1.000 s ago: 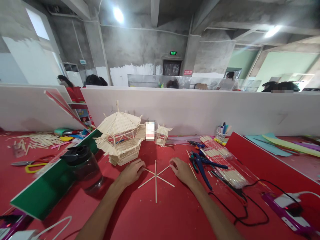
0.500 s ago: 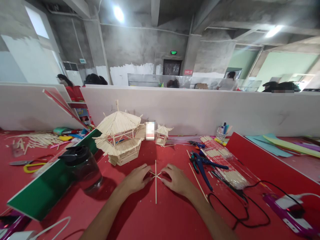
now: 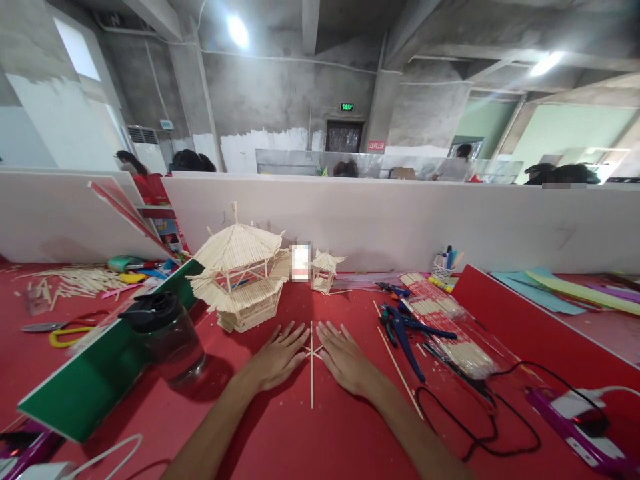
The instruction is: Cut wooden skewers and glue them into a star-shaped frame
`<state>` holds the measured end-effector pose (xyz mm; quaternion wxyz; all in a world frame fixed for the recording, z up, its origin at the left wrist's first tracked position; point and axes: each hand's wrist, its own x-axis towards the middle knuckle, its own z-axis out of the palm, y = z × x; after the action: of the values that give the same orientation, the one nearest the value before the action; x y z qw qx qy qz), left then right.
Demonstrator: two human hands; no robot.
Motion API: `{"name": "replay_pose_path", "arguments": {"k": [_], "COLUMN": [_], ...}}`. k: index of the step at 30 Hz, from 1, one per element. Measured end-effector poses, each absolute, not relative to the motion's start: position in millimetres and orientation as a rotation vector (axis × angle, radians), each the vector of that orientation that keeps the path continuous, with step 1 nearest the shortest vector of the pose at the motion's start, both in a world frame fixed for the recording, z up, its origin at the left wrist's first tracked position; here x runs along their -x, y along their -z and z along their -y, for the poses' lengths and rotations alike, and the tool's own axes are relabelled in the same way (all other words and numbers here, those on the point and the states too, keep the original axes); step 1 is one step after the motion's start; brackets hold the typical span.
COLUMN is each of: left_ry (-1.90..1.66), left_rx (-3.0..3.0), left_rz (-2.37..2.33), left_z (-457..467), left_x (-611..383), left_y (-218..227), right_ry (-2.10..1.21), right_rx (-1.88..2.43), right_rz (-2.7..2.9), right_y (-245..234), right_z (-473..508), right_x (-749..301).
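Thin wooden sticks (image 3: 313, 380) lie crossed on the red table (image 3: 320, 447) in front of me, one pointing straight away and others slanting across its middle. My left hand (image 3: 281, 357) rests flat on the left of the crossing, fingers stretched out. On the right side, my right hand (image 3: 345, 359) lies flat in the same way. Both palms cover the outer parts of the slanting sticks. Behind my left hand stands a large stick pavilion (image 3: 240, 267); a small stick pavilion (image 3: 325, 270) is farther back, near the middle.
A dark water bottle (image 3: 170, 347) stands at left beside a green divider (image 3: 85, 380). Blue pliers (image 3: 405, 340), packs of sticks (image 3: 465, 347) and a black cable (image 3: 480, 440) lie at right. A white partition (image 3: 380, 220) closes the back; people's heads show beyond.
My fingers were curled at the ends of the slanting sticks. Both hands have since flattened and spread out on the table over them.
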<state>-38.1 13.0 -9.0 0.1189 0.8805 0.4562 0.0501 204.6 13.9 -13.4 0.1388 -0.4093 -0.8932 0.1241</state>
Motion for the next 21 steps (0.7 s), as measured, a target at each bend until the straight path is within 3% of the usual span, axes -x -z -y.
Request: {"name": "replay_pose_path", "arguments": {"k": [21], "left_ry": [-0.116], "left_rx": [-2.620], "left_rz": [-1.354], "left_z": [-12.7], "left_x": [36.0], "left_y": [11.2], "right_ry": [-0.349], "right_rx": [1.244], "right_rz": [2.637], "right_y": [18.6], "right_z": [-16.7], "right_x": [-203.1]}}
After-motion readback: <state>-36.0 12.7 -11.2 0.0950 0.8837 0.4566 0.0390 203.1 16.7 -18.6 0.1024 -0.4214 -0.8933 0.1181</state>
